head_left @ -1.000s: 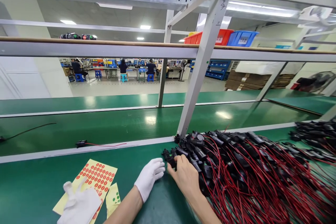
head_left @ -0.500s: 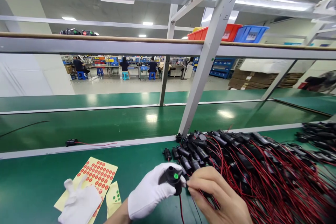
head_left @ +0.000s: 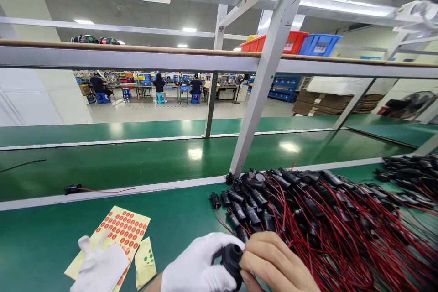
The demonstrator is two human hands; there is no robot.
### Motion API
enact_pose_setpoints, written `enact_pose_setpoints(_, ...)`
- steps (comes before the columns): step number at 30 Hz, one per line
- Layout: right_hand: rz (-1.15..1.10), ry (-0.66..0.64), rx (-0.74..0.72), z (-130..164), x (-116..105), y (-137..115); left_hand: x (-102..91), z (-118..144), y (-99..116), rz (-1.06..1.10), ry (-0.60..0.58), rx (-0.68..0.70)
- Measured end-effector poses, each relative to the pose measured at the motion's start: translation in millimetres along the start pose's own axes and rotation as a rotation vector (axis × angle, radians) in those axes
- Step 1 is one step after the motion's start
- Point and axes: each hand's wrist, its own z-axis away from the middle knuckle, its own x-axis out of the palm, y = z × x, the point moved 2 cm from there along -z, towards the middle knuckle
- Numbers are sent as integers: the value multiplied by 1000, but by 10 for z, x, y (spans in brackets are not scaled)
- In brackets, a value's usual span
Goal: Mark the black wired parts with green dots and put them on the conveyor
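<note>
A black connector (head_left: 232, 258) is held low at the near edge of the desk (head_left: 178, 219), just in front of the wire pile (head_left: 325, 223). It is wrapped by the gloved left hand (head_left: 196, 267), fingers curled shut around it. It is pinched by the bare right hand (head_left: 277, 264), fingertips (head_left: 247, 260) pressed against its right side.

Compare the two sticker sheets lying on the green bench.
The big sticker sheet carries many rows of red dots; the small sticker sheet carries only a few green dots. The big one is partly covered by a spare white glove; the small one lies beside the glove, nearer the gloved left hand. Both are yellow and lie flat.
</note>
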Motion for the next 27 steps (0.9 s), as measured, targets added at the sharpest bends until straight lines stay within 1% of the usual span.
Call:
enact_pose_setpoints(2, 30, 50, 10, 40, 34, -9, 14, -10, 27, -50, 26, 7)
enact_pose_setpoints(3, 23, 56, 42, 64, 51, -3, 15, -19, 29, -65, 49, 5)
enact_pose_setpoints(6, -103, 32, 207, 162, 95, 56, 18, -52, -13, -28, 92, -39)
enact_pose_setpoints(8, -182, 20, 302, 240, 119, 108, 40, -78, -61, 117, 73, -53)
enact_pose_setpoints(12, -174, -5, 353, 320, 179, 162, 117, -135, -172, 586, 17, 25)
enact_pose_setpoints(14, -193, -28, 395, 305, 216, 164, 146, -158, -240, 722, 31, 28)
enact_pose_setpoints(18, -323, -94, 620, 255, 284, 175, 170, -188, -363, 822, 99, -24)
enact_pose_setpoints(21, -412, -130, 752, 238, 329, 194, 185, -199, -413, 896, 94, -69)
enact_pose_setpoints(23, -452, -139, 799, 230, 359, 204, 192, -198, -420, 926, 97, -103)
enact_pose_setpoints(27, -489, -132, 833, 221, 418, 198, 179, -189, -394, 943, 143, -135)
